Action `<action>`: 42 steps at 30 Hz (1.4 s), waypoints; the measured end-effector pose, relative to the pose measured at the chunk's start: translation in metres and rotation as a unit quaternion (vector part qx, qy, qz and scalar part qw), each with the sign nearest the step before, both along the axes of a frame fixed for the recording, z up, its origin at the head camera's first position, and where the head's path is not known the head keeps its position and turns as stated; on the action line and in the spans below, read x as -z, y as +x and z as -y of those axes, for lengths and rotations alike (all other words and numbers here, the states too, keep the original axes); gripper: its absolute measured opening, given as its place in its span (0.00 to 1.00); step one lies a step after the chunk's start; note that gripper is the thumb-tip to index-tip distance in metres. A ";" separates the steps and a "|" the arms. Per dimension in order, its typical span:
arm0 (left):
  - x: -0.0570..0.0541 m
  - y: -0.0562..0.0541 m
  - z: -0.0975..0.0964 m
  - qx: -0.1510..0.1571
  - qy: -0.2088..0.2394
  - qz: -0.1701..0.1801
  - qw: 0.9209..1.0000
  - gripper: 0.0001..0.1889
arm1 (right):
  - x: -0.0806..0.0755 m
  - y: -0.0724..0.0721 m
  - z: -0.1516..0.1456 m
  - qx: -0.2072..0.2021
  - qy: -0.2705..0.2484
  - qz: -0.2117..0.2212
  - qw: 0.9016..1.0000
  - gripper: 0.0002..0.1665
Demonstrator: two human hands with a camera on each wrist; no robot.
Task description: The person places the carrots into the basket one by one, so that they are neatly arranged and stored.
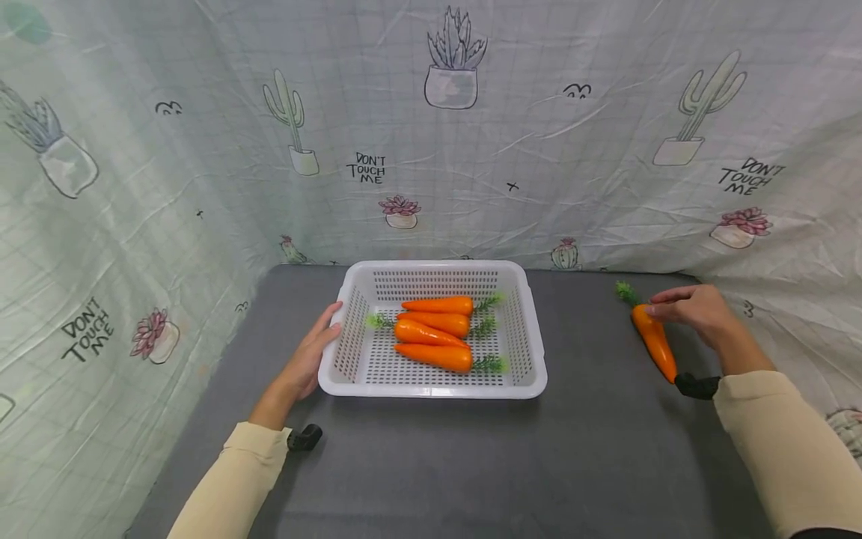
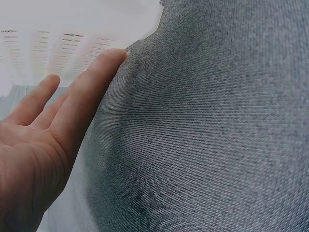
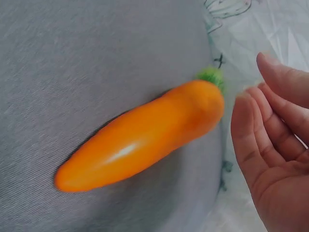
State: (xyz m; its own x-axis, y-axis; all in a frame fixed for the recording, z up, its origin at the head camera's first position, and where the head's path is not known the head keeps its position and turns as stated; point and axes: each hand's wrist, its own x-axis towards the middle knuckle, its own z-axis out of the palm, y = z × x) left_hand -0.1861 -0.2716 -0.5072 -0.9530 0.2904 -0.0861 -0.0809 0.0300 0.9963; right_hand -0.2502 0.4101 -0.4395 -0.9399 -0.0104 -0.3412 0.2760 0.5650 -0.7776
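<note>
A white perforated plastic basket (image 1: 431, 391) sits on the grey cloth, holding several orange carrots (image 1: 434, 356) with green leafy tops. My left hand (image 1: 310, 358) is at the basket's left side, its extended fingers (image 2: 91, 87) against the outer wall in the left wrist view. Off to the right, a single carrot (image 1: 652, 338) lies on the cloth, its leafy top pointing away from me. Over its thick end is my right hand (image 1: 700, 316); in the right wrist view, its loosely bent fingers (image 3: 244, 121) stand apart from the carrot, holding nothing.
Grey cloth (image 1: 431, 464) covers the work surface. A pale curtain (image 1: 512, 127) printed with potted cacti and lettering hangs behind it and along both sides, close by the right arm. A black wrist device (image 1: 306, 438) sticks out at the left sleeve, another (image 1: 697, 386) at the right.
</note>
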 end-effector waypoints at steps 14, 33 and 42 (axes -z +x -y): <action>0.001 -0.001 -0.001 -0.001 -0.004 -0.002 1.000 0.32 | 0.037 0.020 -0.018 0.064 0.086 -0.006 0.994 0.52; -0.003 0.000 -0.004 -0.006 -0.006 -0.006 1.000 0.32 | 0.048 0.021 0.006 0.089 0.211 -0.025 0.973 0.42; -0.002 0.002 -0.003 -0.009 -0.011 -0.008 1.000 0.32 | 0.040 0.018 0.012 0.076 0.190 -0.036 0.978 0.40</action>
